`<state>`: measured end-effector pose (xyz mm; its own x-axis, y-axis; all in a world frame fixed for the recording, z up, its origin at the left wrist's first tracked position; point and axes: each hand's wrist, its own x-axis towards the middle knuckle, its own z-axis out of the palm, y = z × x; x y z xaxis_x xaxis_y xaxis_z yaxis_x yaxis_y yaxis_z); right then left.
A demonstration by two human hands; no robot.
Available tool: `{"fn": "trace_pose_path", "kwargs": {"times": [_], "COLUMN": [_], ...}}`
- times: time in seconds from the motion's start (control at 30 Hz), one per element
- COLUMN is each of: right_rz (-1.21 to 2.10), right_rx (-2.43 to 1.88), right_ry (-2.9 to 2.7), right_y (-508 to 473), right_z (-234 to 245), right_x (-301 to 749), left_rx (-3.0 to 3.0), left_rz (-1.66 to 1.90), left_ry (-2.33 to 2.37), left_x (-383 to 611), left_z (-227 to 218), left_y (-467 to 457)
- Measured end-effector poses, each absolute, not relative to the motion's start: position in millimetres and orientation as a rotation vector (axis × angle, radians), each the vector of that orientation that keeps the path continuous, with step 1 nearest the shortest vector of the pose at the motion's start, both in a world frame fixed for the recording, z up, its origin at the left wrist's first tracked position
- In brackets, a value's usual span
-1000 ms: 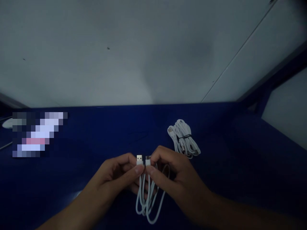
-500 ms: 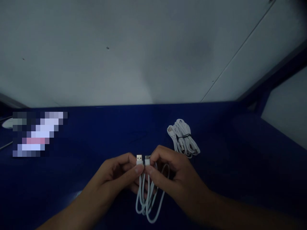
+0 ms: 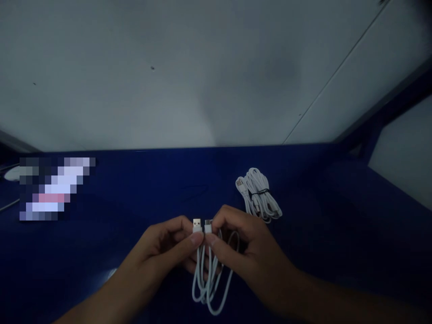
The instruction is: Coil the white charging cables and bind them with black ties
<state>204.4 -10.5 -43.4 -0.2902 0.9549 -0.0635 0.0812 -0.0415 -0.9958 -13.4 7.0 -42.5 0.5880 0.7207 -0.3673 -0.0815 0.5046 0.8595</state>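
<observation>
A white USB cable (image 3: 222, 306) hangs in loose loops below my two hands. My left hand (image 3: 168, 247) pinches its USB-A plug (image 3: 197, 223) between thumb and fingers, metal end up. Right beside it, my right hand (image 3: 239, 243) grips the cable's smaller plug (image 3: 208, 225), also pointing up. The two plugs are side by side with a narrow gap between them. Part of the looped cable passes behind my fingers and is hidden there.
A bundle of white cables (image 3: 258, 191) tied with a black twist tie lies just beyond my right hand on the blue table (image 3: 151, 180). At the left is a blurred-out bright object (image 3: 64, 180) beside a white rounded item (image 3: 11, 173). A pale wall (image 3: 168, 90) rises behind the table.
Almost nothing differs. The whole view has shifted very slightly, and both hands keep the same hold on the cable's plugs.
</observation>
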Motion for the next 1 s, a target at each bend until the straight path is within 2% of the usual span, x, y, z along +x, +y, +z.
{"fn": "trace_pose_path", "kwargs": {"times": [1.0], "right_rz": [1.407], "right_rx": [-1.171], "right_ry": [-1.466], "right_y": [-10.6], "right_z": [-44.0], "right_x": [204.7], "left_rx": [0.878], "left_rz": [0.565], "left_ry": [0.788], "left_x": [-16.5], "left_z": [-51.1], "left_y": [5.4]}}
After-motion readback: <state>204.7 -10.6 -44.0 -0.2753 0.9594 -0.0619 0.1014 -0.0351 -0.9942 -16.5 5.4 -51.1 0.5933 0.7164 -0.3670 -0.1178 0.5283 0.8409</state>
